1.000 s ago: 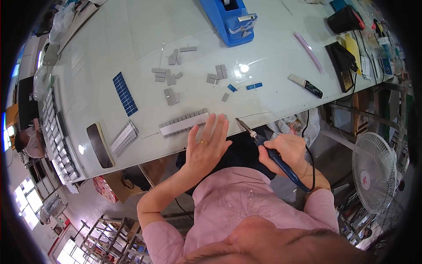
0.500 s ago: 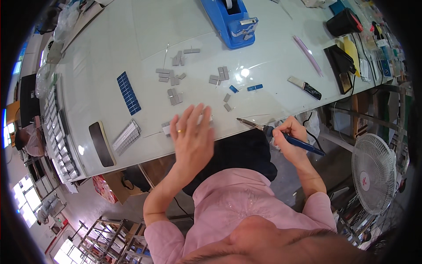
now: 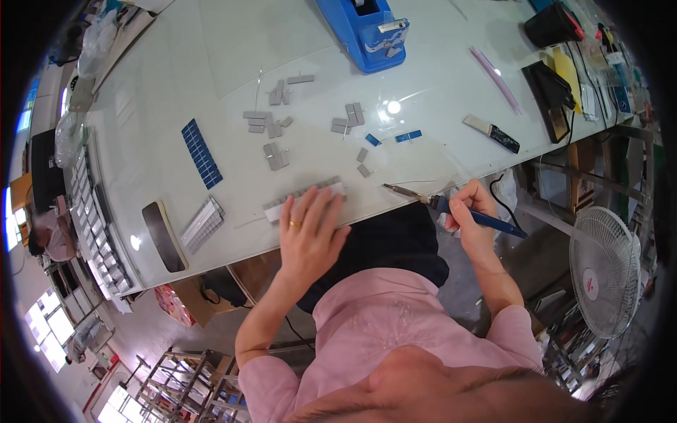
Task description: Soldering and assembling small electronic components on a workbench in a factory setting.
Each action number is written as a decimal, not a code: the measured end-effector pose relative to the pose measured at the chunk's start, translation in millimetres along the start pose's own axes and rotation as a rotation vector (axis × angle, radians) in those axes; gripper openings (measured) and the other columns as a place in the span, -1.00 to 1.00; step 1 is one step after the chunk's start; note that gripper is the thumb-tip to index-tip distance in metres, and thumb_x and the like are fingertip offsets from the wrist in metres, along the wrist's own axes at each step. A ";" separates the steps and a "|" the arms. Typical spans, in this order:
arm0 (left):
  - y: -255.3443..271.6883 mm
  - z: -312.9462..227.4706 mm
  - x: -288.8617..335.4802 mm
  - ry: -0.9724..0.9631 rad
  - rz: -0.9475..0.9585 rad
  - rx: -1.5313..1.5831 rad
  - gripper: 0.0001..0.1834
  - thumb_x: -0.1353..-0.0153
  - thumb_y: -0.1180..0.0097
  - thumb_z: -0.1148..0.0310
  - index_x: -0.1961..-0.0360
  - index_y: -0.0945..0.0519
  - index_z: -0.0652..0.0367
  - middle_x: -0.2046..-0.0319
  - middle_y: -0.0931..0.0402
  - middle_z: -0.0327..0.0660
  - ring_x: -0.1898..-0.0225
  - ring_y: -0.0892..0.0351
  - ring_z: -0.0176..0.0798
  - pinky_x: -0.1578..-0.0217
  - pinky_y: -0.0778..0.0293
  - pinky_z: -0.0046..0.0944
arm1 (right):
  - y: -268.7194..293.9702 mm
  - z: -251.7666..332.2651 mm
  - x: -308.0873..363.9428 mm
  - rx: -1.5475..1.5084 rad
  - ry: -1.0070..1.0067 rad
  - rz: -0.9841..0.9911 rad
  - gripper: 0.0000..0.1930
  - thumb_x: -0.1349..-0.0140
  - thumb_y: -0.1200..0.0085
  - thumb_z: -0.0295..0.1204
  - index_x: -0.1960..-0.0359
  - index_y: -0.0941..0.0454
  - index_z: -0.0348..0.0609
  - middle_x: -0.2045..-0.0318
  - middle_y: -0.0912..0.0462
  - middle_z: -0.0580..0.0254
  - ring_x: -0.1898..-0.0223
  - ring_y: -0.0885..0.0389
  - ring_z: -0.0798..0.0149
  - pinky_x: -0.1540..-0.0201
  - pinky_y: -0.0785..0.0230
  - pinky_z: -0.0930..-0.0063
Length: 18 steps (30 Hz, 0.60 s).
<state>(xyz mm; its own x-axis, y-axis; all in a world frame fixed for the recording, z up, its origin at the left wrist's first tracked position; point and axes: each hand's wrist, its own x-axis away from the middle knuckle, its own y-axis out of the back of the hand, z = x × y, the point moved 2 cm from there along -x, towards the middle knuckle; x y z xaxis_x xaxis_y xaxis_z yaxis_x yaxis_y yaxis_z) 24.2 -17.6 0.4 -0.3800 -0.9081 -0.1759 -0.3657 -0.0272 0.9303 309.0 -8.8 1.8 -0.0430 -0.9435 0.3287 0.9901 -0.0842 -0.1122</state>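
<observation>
My left hand (image 3: 310,236), a ring on one finger, lies with fingers stretched out over a grey segmented strip (image 3: 272,213) near the table's front edge. The fingertips cover the strip's middle; its two ends show. My right hand (image 3: 471,211) is closed round a blue-handled soldering iron (image 3: 479,217), whose tip points left above the table edge. Near the tip lies a thin wire (image 3: 416,181). Beyond my hands are several small grey pieces (image 3: 275,156) in loose groups and two small blue pieces (image 3: 408,136). A blue strip of cells (image 3: 202,154) rests farther left.
On the left are a phone (image 3: 164,236), a stack of grey strips (image 3: 202,224) and a long tray-like row (image 3: 99,218). A blue tape dispenser (image 3: 374,35) stands at the back. A scraper blade (image 3: 491,134), a pink pen (image 3: 496,81) and a black stand (image 3: 549,99) lie right. A fan (image 3: 604,273) stands beside the table.
My left hand has come down and a little nearer to me, uncovering more of the grey strip. The soldering iron has shifted only slightly. The view has moved a little.
</observation>
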 end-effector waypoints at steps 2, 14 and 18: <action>-8.2 -12.3 -0.2 -0.038 -0.004 -0.009 -0.47 -0.13 -0.29 0.15 -0.13 -0.60 0.09 -0.20 -0.46 -0.19 -0.26 -0.40 -0.09 -0.28 -0.21 0.16 | 0.0 -0.4 2.0 0.020 -0.001 -0.007 -0.87 -0.33 -0.13 -0.51 0.34 -0.40 -0.16 0.59 -0.53 0.38 0.62 -0.49 0.57 0.55 -0.22 0.71; -26.6 -23.1 -5.9 -0.096 -0.033 -0.008 -0.38 -0.05 -0.38 0.21 -0.19 -0.56 0.03 -0.20 -0.45 -0.25 -0.26 -0.40 -0.14 -0.26 -0.24 0.16 | -3.5 0.7 5.6 0.036 0.060 0.039 -0.88 -0.32 -0.12 -0.54 0.30 -0.40 -0.22 0.49 -0.59 0.30 0.56 -0.52 0.59 0.50 -0.29 0.72; -28.8 -24.2 -7.3 -0.116 -0.063 0.002 -0.38 0.04 -0.42 0.32 -0.14 -0.60 0.01 -0.18 -0.47 -0.23 -0.23 -0.43 -0.10 -0.22 -0.29 0.17 | -4.3 1.0 5.2 0.025 0.056 0.032 -0.88 -0.31 -0.13 -0.54 0.31 -0.41 -0.24 0.50 -0.60 0.30 0.56 -0.51 0.59 0.51 -0.28 0.72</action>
<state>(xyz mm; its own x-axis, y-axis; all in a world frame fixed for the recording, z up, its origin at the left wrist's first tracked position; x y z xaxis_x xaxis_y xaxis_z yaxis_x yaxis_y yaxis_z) 58.1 -20.3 -17.3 -0.4521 -0.8500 -0.2705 -0.3941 -0.0816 0.9154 304.6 -13.0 4.9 -0.0184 -0.9620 0.2724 0.9941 -0.0468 -0.0982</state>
